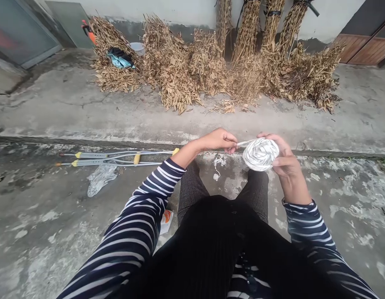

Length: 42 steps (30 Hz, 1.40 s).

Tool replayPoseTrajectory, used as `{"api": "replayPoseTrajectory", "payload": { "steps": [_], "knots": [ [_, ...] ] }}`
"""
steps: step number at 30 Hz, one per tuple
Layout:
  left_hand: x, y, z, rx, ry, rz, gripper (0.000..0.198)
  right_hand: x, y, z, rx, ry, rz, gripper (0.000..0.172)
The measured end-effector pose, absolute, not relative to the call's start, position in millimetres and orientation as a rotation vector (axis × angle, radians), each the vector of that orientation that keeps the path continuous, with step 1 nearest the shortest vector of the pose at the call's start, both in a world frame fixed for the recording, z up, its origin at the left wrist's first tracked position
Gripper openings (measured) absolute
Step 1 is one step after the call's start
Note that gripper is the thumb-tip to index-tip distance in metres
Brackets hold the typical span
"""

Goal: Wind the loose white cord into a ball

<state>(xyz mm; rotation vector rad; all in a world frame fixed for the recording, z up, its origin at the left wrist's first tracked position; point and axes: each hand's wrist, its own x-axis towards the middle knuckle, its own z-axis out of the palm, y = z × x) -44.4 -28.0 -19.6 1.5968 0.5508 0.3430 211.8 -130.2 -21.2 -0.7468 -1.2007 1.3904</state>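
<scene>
Most turns of the round, white, dark-flecked cord bundle are, I think, already made; my right hand clasps its right side. Left of the bundle, my left hand pinches one thin white strand, not yet gathered; below it lies a loose white tangle.

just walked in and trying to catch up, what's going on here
A person is handling a coil of white cord. The right hand holds the coil from its side, while the left hand pinches a strand that runs to it. Below, between the person's legs, a small white tangle lies on the ground. Crutches lie off to the left, and heaps of dried plants sit by the wall ahead.
</scene>
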Motion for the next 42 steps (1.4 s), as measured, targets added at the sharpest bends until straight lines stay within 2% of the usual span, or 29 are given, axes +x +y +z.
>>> {"api": "replayPoseTrajectory", "payload": {
  "steps": [8,15,23,28,32,38,42],
  "knots": [
    [-69.6,-17.1,-7.8,1.701,0.606,0.309,0.017,207.2,-126.4,-16.7,-0.644,-1.106,1.446,0.062],
    [-52.7,4.2,-15.4,1.813,0.733,0.360,0.020,192.2,-123.7,29.0,-0.585,-1.307,1.412,0.060],
    [-23.8,5.9,-0.5,1.714,0.711,0.444,0.015,181.9,-110.6,77.1,-0.595,-1.499,1.265,0.058],
    [-24.4,26.1,40.7,1.687,0.683,0.656,0.011,180.7,-104.8,127.2,-0.611,-1.589,1.056,0.055],
    [-32.2,37.1,82.1,1.726,0.676,0.761,0.012,177.4,-97.6,164.4,-0.553,-1.632,0.935,0.060],
    [-44.8,31.4,126.3,1.775,0.628,0.828,0.019,166.2,-99.7,199.7,-0.477,-1.696,0.859,0.059],
    [-55.8,34.0,179.0,1.897,0.596,0.972,0.033,160.1,-106.7,233.0,-0.409,-1.698,0.696,0.060]
  ]
}}
